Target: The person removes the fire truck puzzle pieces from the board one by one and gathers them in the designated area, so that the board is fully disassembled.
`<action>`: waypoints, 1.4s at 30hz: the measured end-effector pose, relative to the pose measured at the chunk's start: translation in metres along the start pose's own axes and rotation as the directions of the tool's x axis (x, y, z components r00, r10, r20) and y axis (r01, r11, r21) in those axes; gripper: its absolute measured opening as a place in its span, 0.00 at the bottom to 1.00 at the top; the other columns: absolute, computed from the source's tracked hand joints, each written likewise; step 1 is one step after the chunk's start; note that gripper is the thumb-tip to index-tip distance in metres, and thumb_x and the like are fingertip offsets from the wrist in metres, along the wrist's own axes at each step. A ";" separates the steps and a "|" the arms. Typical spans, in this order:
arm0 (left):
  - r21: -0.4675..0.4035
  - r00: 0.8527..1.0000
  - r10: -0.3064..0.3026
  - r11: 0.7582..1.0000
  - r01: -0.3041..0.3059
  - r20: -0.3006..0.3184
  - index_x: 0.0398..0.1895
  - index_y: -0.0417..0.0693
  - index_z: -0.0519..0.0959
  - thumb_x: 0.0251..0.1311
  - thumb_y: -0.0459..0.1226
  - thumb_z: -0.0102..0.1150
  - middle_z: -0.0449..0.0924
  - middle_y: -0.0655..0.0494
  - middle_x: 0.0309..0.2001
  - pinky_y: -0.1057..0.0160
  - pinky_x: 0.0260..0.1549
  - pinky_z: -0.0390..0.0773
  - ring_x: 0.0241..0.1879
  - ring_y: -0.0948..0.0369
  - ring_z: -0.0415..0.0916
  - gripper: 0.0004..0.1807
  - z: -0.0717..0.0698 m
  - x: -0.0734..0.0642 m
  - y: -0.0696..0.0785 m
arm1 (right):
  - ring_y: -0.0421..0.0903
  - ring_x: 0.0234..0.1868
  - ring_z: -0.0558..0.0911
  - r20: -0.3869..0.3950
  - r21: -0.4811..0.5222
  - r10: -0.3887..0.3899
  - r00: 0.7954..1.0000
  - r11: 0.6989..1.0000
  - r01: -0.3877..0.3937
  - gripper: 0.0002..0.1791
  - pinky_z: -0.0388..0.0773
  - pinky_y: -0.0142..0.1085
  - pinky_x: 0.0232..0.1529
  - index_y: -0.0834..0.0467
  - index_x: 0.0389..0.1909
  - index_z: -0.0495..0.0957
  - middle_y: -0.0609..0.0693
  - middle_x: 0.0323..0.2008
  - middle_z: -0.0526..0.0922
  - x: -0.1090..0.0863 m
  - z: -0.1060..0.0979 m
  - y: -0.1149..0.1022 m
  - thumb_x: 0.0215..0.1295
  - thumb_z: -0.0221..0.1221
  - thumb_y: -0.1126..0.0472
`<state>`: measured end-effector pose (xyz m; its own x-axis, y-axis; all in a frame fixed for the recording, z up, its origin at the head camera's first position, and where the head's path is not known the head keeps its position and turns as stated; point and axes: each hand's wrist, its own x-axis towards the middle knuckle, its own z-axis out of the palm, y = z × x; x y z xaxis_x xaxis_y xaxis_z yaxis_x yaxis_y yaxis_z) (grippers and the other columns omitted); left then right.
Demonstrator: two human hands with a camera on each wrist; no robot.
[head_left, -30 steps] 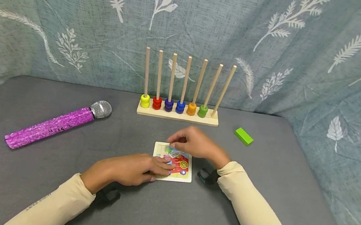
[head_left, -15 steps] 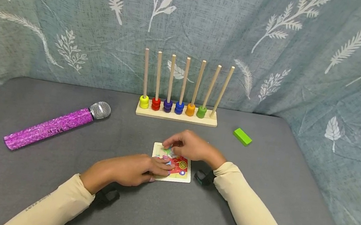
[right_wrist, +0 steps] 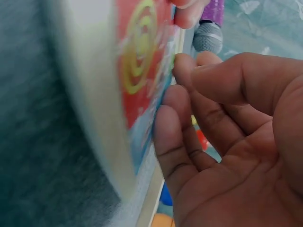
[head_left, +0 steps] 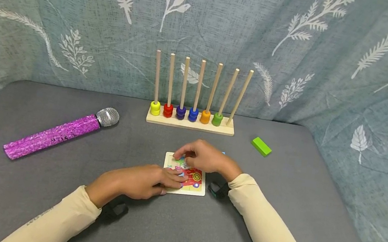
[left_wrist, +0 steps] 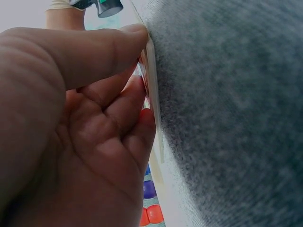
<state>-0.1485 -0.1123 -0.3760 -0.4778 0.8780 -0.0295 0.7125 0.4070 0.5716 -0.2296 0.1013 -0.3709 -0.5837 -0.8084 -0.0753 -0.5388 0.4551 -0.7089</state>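
A small jigsaw puzzle in a pale wooden frame (head_left: 187, 193) lies on the grey table, with a red vehicle picture (head_left: 196, 177). My left hand (head_left: 144, 182) rests its extended fingers on the puzzle's left part, thumb at the near edge; the left wrist view shows the thumb (left_wrist: 113, 45) against the board's edge. Over the far part, my right hand (head_left: 204, 155) bends down with fingertips on the picture. In the right wrist view, its fingers (right_wrist: 168, 130) touch the blue part of the puzzle, and the thumb (right_wrist: 222, 78) stands in front of them. The hand hides that corner.
A wooden peg stand (head_left: 189, 125) with coloured beads stands at the back. A purple glittery microphone (head_left: 54, 136) lies on the left, and a green block (head_left: 261, 146) on the right. A small blue bit (head_left: 223, 153) shows behind the right hand. A patterned curtain (head_left: 230, 18) hangs behind.
My right hand has moved slightly left and lower over the puzzle; the tilted ladder-printed piece under its fingers now lies lower and mostly covered. My left hand stays in place.
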 end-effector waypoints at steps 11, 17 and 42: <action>0.022 1.000 0.010 1.000 -0.010 0.000 0.63 0.41 0.75 0.65 0.26 0.54 0.69 0.48 0.66 0.50 0.61 0.66 0.66 0.51 0.64 0.22 0.000 0.000 -0.001 | 0.39 0.34 0.74 0.037 0.035 -0.017 0.999 0.999 0.015 0.18 0.70 0.29 0.37 0.63 0.46 0.82 0.49 0.41 0.83 0.009 0.004 0.002 0.60 0.50 0.78; 0.031 1.000 0.011 0.999 -0.011 -0.010 0.62 0.40 0.75 0.65 0.26 0.55 0.70 0.48 0.65 0.50 0.61 0.66 0.66 0.51 0.65 0.22 0.002 0.000 -0.001 | 0.38 0.33 0.72 0.034 0.071 -0.033 0.999 0.997 0.030 0.16 0.70 0.28 0.36 0.65 0.47 0.81 0.49 0.37 0.80 0.009 0.004 0.003 0.63 0.51 0.77; 0.022 1.000 0.007 1.000 -0.007 -0.004 0.63 0.40 0.74 0.65 0.25 0.54 0.70 0.49 0.66 0.49 0.62 0.65 0.67 0.50 0.63 0.23 0.002 0.001 -0.001 | 0.40 0.32 0.75 -0.037 0.059 0.022 0.999 0.998 -0.020 0.12 0.73 0.30 0.35 0.64 0.49 0.81 0.48 0.34 0.81 0.006 -0.002 -0.002 0.66 0.56 0.73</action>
<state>-0.1487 -0.1118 -0.3780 -0.4748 0.8798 -0.0216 0.7271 0.4060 0.5536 -0.2335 0.0961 -0.3684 -0.6172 -0.7841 -0.0651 -0.4904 0.4481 -0.7474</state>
